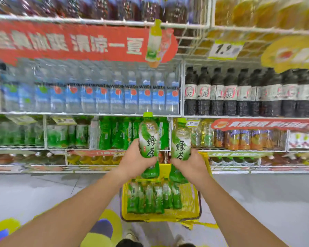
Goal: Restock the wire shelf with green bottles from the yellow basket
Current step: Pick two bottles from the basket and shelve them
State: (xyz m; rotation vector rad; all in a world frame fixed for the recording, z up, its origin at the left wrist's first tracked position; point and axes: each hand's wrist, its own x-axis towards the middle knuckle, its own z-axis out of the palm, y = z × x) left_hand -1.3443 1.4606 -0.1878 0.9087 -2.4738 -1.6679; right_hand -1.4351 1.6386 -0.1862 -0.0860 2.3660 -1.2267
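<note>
My left hand [136, 160] grips a green tea bottle [149, 138] upright, its light green cap level with the edge of the water shelf. My right hand [191, 165] holds a second green tea bottle [180, 139] beside it, also upright. Both bottles are raised in front of the white wire shelf [114, 149], where a row of green bottles [114, 134] stands. Below my hands the yellow basket [193, 198] sits on the floor with several green bottles [153, 196] lying side by side in it.
Water bottles [114, 93] fill the shelf above at left, dark tea bottles [239, 93] at right. Orange and yellow drinks [239, 139] stand right of the green section. A red banner [75, 41] hangs higher up. My shoes [132, 236] show behind the basket on the grey floor.
</note>
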